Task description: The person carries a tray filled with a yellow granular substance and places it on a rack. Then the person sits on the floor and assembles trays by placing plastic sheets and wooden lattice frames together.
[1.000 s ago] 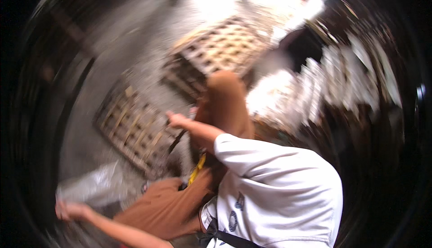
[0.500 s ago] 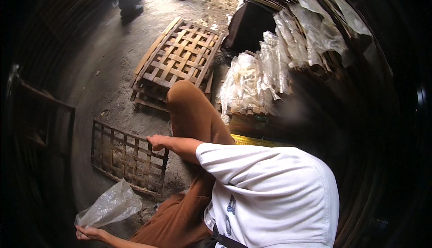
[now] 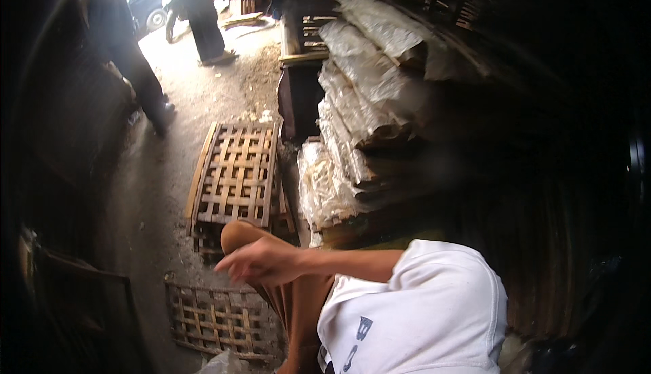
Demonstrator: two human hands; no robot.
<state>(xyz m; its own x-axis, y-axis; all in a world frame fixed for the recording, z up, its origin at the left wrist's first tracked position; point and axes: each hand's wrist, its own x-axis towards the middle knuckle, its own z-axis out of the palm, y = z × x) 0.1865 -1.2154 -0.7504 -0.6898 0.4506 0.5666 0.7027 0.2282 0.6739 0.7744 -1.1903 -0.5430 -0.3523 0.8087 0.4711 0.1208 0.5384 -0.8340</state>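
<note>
My right hand (image 3: 261, 262) is raised in front of my bent knee (image 3: 237, 233), slightly blurred. Its fingers point left, partly stretched out, and nothing shows in them. Below it a slatted wooden lattice panel (image 3: 218, 314) lies on the ground, apart from the hand. A clear plastic bag (image 3: 227, 362) shows in part at the lower edge, beside the panel. My left hand is out of view.
Beyond my knee stand stacked woven slat frames (image 3: 235, 170). To their right rises a stack covered with clear plastic sheets (image 3: 359, 96). A dark frame (image 3: 81, 265) is at left. Two people (image 3: 200, 14) stand by the bright opening; a vehicle (image 3: 150, 1) is outside.
My right hand has let go of the lattice panel and lifted toward my knee. My left hand has left the view. The view has tilted up toward the opening.
</note>
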